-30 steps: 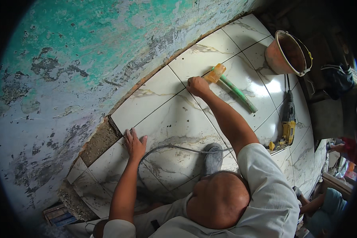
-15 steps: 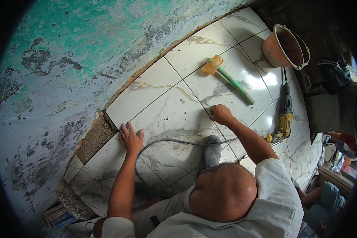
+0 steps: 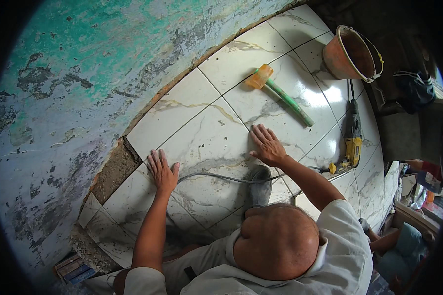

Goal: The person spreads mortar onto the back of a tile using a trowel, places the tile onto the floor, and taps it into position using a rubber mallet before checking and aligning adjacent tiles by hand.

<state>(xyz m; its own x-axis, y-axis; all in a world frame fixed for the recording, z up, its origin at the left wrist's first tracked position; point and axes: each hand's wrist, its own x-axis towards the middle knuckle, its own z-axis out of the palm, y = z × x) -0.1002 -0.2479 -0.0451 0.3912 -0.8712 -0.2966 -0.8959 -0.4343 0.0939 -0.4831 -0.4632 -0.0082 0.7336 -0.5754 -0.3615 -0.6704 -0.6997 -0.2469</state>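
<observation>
My left hand (image 3: pixel 163 170) lies with fingers spread on a white marble-patterned floor tile (image 3: pixel 202 142), close to its left edge. Further right, my right hand (image 3: pixel 269 146) rests palm down with its fingers stretched out, near a joint between tiles. Neither hand holds anything. A mallet (image 3: pixel 280 93) with an orange head and green handle lies on the tiles beyond my right hand. Between my forearms a grey power cable (image 3: pixel 216 176) runs across the tiles, over my dark grey shoe (image 3: pixel 259 186).
A yellow and black power drill (image 3: pixel 353 140) lies to the right, below an orange bucket (image 3: pixel 349 54). Along the peeling green and grey wall (image 3: pixel 83 98) a strip of rough bare floor (image 3: pixel 114 169) shows. Another person (image 3: pixel 403 250) is partly visible at lower right.
My right hand has opened from a closed fist and now lies flat, slightly further left. My left hand stays about where it was. The view has shifted slightly.
</observation>
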